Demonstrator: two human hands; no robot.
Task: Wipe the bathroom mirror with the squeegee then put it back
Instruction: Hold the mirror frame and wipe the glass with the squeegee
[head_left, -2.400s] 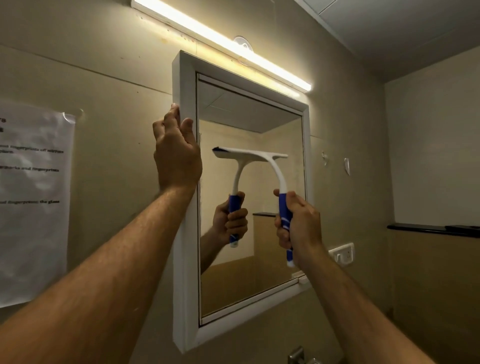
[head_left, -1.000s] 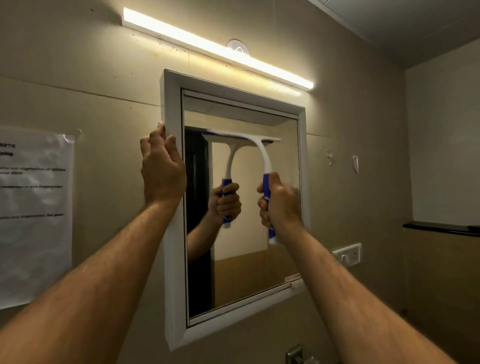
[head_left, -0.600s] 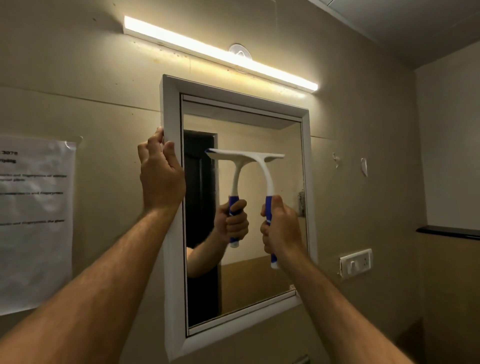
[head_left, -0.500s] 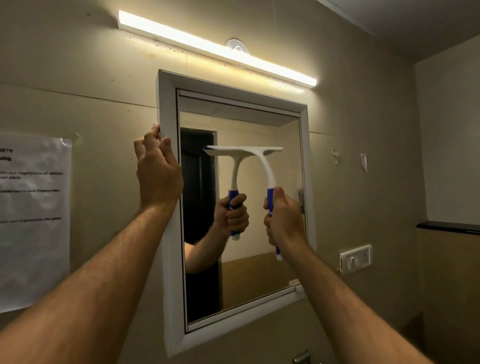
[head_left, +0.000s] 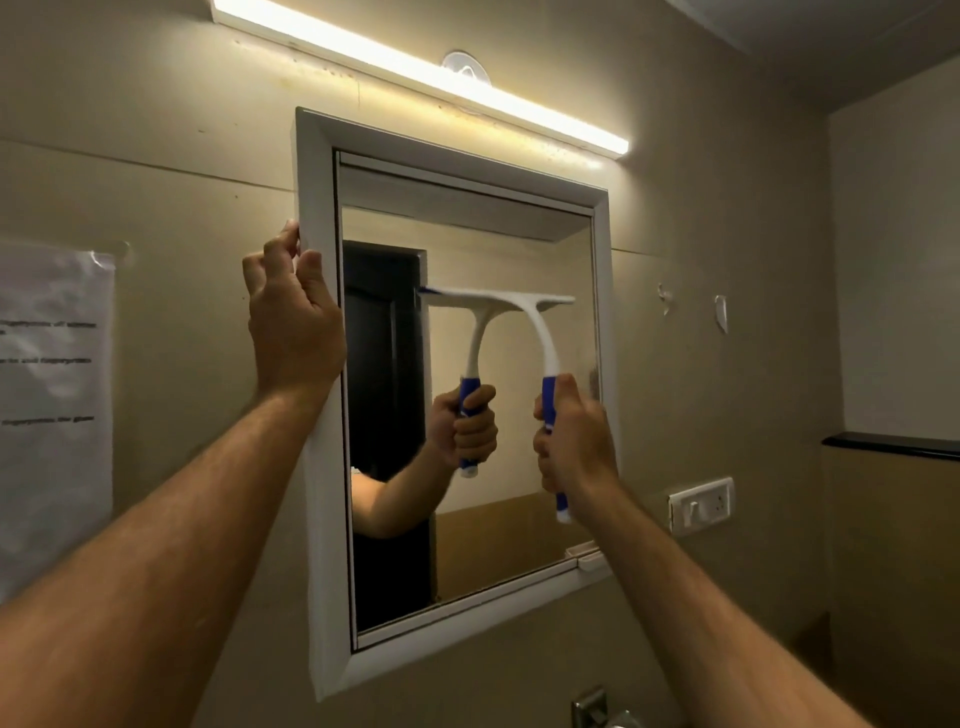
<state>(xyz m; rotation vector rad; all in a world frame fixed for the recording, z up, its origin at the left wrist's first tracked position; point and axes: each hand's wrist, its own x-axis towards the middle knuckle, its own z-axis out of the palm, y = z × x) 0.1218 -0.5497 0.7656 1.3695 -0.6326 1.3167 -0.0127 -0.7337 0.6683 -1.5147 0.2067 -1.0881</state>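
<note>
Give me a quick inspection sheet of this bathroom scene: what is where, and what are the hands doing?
Surface: white-framed wall mirror, glass reflecting a dark doorway.
Job's things: white squeegee with blue handle, blade against the glass at mid-height.
Clutter: printed paper sheet taped to the wall, left of the mirror.
Hands: left hand grips the mirror frame's left edge; right hand has fingers curled round the squeegee handle.
Cables: nothing seen.
Surroundings: lit tube light above the mirror; white wall switch and dark ledge to the right; beige walls.
</note>
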